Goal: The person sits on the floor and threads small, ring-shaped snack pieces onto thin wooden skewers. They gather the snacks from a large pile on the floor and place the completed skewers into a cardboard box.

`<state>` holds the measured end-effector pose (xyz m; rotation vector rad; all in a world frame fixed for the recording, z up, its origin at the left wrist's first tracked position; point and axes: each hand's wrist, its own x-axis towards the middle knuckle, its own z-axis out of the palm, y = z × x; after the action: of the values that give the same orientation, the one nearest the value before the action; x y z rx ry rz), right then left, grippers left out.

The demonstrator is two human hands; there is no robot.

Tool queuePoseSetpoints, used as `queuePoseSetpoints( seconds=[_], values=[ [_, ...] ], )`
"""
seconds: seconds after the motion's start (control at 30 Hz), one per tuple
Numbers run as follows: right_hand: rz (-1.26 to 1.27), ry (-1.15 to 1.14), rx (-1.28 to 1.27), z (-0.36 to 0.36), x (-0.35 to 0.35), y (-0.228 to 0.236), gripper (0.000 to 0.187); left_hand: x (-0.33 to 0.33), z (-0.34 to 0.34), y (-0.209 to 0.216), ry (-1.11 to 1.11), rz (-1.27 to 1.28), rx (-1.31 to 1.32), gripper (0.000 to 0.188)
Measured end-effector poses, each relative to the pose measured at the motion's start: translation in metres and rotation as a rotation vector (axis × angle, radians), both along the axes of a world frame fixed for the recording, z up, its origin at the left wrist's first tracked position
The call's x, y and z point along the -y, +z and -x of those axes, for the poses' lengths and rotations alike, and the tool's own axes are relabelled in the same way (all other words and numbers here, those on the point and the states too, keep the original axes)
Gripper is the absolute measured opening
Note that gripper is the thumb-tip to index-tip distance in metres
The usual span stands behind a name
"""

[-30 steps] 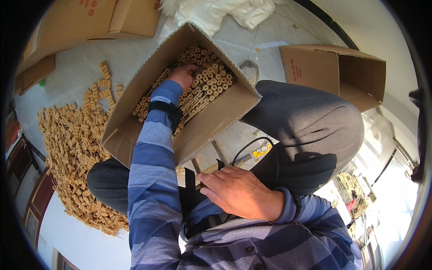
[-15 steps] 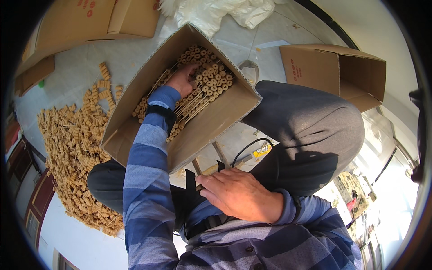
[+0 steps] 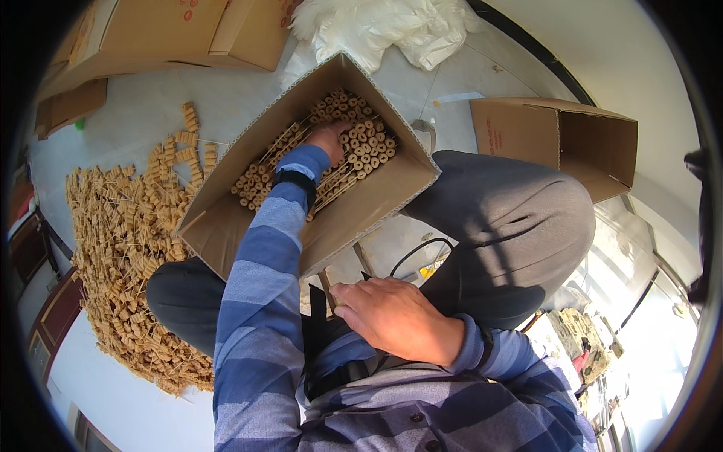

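Left hand [image 3: 328, 142], grip hidden, could topple ringed rods [image 3: 367, 145] in the far box [image 3: 380, 209] by nudging; near right hand [image 3: 399, 320], grip unclear.

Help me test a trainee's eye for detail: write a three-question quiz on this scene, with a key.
1. Which hand reaches in among the tan ridged pieces inside the carton?
2. True or false: a loose heap of similar pieces lies to the left of the carton.
3. Fill in the missing word: beyond the carton's far corner lies crumpled white ____.

Key
1. The left hand.
2. True.
3. Plastic.
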<state>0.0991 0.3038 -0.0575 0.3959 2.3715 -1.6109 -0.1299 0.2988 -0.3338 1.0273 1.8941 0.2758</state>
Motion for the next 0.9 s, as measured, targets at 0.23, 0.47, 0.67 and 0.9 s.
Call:
queuePoseSetpoints(
  seconds=[0.23,0.47,0.67,0.9],
  values=[
    [-0.032,-0.013,0.010,-0.003,0.007,-0.006,0.028,-0.004,0.000,0.013,0.059,0.139,-0.010,0.055],
    [-0.041,0.003,0.037,-0.003,0.009,-0.011,0.024,0.011,0.028,0.024,0.314,-0.032,0.121,0.043],
    [-0.085,-0.004,0.012,0.000,0.013,-0.012,0.027,0.050,0.041,0.090,0.295,-0.118,0.173,0.042],
    [-0.188,0.105,0.090,0.002,0.021,-0.018,0.030,0.160,0.026,0.233,0.468,-0.378,0.196,0.041]
  ],
)
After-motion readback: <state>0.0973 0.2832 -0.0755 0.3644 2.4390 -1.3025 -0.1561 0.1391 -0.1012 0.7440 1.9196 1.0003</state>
